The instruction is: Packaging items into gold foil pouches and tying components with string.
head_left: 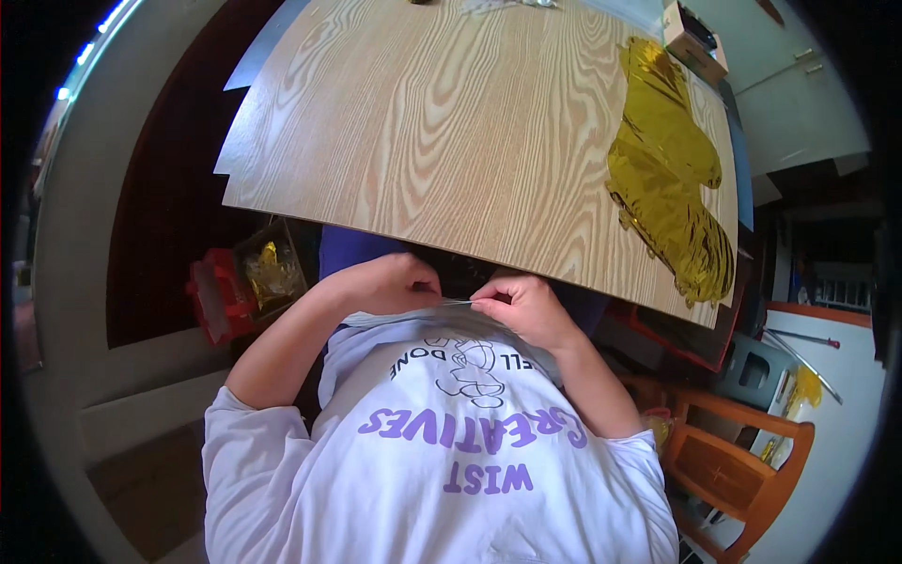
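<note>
Both hands are close to my body, below the near edge of the wood-grain table point(442, 122). My left hand point(396, 284) is closed with its fingers curled inward; what it grips is hidden behind the fingers. Thumb and forefinger of my right hand point(528, 308) pinch the end of a thin pale strand point(457, 302), which stretches across toward my left hand. The strand lies just above the hem of my white shirt, and its exact kind is too small to make out. On the right of the tabletop lies a flat, wrinkled gold foil balloon point(662, 155), apart from both hands.
A box point(695, 45) stands at the table's far right corner. Left of my legs are a red container point(218, 296) and a box with gold foil pieces point(272, 265). A wooden chair point(738, 461) and a grey-green plastic stool point(752, 368) stand at the right.
</note>
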Demonstrator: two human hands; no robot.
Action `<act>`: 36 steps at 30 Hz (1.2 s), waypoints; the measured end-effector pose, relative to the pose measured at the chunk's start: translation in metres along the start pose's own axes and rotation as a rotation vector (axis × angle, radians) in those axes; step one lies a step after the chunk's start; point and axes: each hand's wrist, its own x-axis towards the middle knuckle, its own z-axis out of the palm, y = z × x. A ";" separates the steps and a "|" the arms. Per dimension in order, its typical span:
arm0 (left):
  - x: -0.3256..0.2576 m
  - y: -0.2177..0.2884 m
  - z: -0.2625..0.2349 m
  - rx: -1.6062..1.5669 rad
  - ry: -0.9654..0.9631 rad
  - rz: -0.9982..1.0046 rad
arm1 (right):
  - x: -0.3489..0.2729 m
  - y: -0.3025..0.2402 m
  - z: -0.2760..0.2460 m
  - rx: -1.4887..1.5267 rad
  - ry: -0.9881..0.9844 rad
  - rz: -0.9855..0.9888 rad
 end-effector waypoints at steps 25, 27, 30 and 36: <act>-0.040 0.085 -0.016 0.105 0.313 0.190 | -0.006 -0.037 0.011 0.039 0.086 -0.372; -0.049 0.101 -0.018 0.176 0.360 0.118 | -0.010 -0.052 0.015 -0.009 0.135 -0.454; -0.060 0.094 -0.018 0.281 0.453 0.230 | -0.014 -0.075 0.019 -0.202 0.217 -0.585; -0.078 0.087 -0.026 0.236 0.374 0.393 | -0.022 -0.100 0.035 -0.416 0.278 -0.733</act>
